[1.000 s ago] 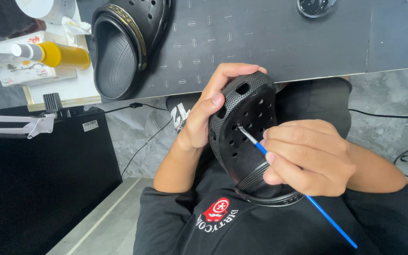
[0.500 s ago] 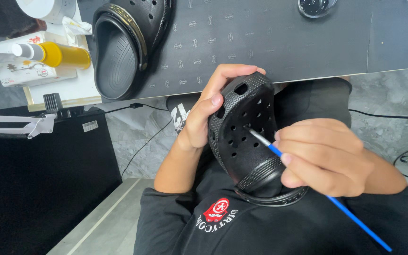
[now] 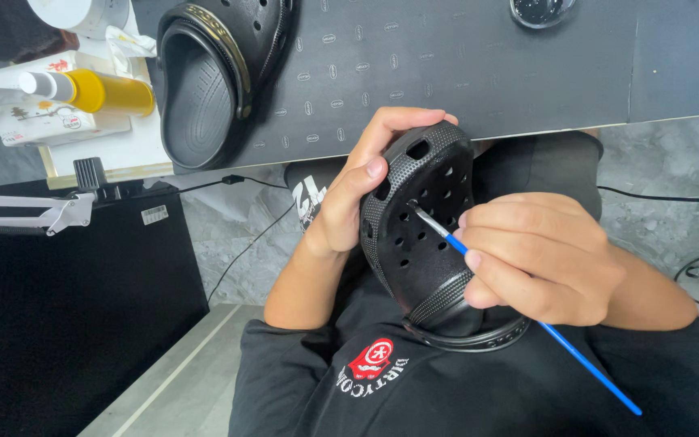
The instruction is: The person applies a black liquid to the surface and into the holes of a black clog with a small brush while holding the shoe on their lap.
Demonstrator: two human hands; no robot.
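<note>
A black perforated clog [image 3: 422, 243] rests in my lap, toe pointing towards the table. My left hand [image 3: 357, 182] grips it around the toe and side. My right hand [image 3: 544, 259] pinches a thin blue-handled brush [image 3: 519, 311], and its tip touches the clog's upper beside one of the vent holes. The brush handle runs down to the right past my wrist. The second black clog [image 3: 216, 73] lies on the dark mat [image 3: 463, 65] on the table, sole side showing.
A yellow bottle with a white cap [image 3: 95, 91] lies on a box [image 3: 34, 113] at the table's left edge. A dark round dish [image 3: 540, 10] sits at the top. A black cabinet [image 3: 66, 307] and a white arm [image 3: 26, 212] stand at the left. Cables run across the floor.
My right hand has drawn the brush tip up the clog's upper towards the toe, and the handle has swung lower right. The left hand's grip is unchanged.
</note>
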